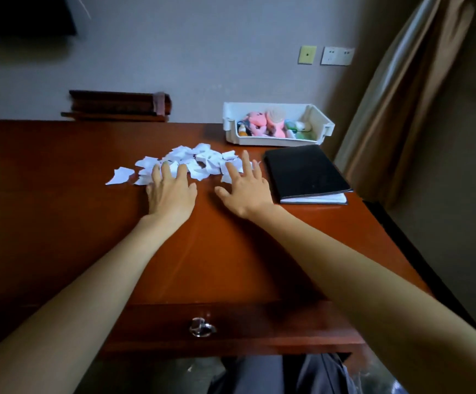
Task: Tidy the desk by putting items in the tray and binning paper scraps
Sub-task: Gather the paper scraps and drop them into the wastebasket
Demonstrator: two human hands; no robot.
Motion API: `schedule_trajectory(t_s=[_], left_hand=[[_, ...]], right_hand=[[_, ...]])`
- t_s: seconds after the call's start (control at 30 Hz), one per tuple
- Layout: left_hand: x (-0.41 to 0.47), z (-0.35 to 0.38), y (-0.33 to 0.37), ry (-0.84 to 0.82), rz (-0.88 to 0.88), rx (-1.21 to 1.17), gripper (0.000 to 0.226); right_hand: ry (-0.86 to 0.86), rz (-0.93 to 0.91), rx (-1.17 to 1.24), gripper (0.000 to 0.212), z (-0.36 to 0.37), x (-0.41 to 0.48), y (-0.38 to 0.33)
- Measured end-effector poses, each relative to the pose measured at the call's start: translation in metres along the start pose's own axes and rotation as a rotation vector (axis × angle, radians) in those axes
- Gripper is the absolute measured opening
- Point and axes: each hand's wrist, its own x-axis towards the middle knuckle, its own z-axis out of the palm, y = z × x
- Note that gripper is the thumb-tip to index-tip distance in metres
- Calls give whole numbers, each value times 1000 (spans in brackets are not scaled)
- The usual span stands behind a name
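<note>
Several torn white paper scraps [194, 162] lie in a loose pile on the red-brown desk [60, 172]. My left hand [171, 191] rests flat at the pile's left part, fingers spread over some scraps. My right hand [244, 189] lies flat at the pile's right end, fingers apart, its fingertips on a few scraps. Neither hand holds anything. A white plastic tray [320, 123] stands at the desk's back right, holding pink plush toys [262, 123] and other small items.
A black notebook [305, 172] lies closed just right of my right hand, in front of the tray. A dark wooden chair back [120, 105] shows behind the desk. The desk's right edge runs near a brown curtain [402, 95]. A drawer knob [201, 327] sits below the front edge.
</note>
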Motion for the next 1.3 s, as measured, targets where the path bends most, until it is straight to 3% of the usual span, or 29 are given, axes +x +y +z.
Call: schedule_trajectory(t_s=[0.13, 0.27, 0.47, 0.73, 0.87, 1.0, 1.1, 1.3], left_hand=[[40, 12, -29, -74, -165, 32, 61], [64, 20, -49, -214, -289, 46, 63], [47, 21, -50, -165, -136, 15, 50], [-37, -1, -16, -100, -21, 115, 48], [-56, -4, -6, 15, 4, 82, 54], [-48, -1, -10, -49, -135, 46, 69], [-44, 0, -9, -21, -106, 118, 56], [-47, -3, 0, 8, 40, 82, 42]], right_hand=[[-37, 72, -21, 67, 17, 38, 2], [-96, 56, -60, 53, 22, 55, 4], [-22, -28, 11, 39, 19, 38, 4], [72, -134, -52, 34, 8, -29, 11], [195, -119, -27, 44, 2, -50, 11], [49, -27, -19, 66, 2, -43, 9], [-7, -33, -107, 57, 3, -34, 8], [116, -154, -66, 29, 5, -34, 5]])
